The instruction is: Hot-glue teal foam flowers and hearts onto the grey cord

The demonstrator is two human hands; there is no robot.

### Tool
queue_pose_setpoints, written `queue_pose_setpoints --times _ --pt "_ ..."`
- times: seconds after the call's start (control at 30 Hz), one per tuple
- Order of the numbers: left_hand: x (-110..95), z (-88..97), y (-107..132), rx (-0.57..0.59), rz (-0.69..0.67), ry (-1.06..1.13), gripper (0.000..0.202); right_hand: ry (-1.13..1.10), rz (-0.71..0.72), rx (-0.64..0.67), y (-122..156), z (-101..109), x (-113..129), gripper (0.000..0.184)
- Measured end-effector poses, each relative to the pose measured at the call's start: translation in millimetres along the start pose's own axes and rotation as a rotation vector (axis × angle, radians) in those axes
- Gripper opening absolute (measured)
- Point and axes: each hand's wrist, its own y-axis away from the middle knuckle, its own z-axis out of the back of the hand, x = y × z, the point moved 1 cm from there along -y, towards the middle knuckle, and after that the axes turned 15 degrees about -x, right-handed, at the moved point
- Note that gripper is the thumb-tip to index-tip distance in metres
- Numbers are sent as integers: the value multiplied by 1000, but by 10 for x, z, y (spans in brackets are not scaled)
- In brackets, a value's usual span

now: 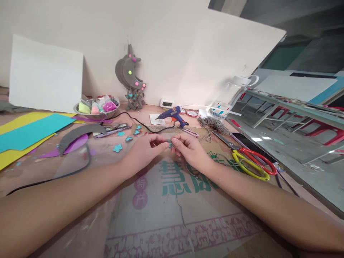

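My left hand [146, 148] and my right hand [188, 149] meet over a flattened cardboard sheet [172, 208] with green print. Both pinch a small teal foam piece [170, 144] between their fingertips. More teal cut-outs lie close by: a flower shape [117, 147] and small hearts [129, 138] to the left of my left hand. A blue hot glue gun [172, 114] stands just beyond my hands, its black cord [129, 118] trailing left.
Scissors with yellow and red handles [252, 163] and a phone [248, 143] lie at the right. Twine [212, 123], a metal bowl of coloured clay [98, 107], teal and yellow foam sheets [29, 132], and a grey moon hanging [131, 75] sit behind. Table edge runs along the right.
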Motion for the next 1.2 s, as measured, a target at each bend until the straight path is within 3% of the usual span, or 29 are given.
queue_pose_setpoints --times 0.23,0.7,1.2 --pt "-15 7 8 -10 -27 -47 18 -45 -56 -53 -4 -2 -5 23" --pt "-35 6 13 13 -59 -46 18 72 32 -61 -11 -6 -39 16" --pt "-54 13 13 -7 -75 -121 19 92 0 -11 25 -33 35 19"
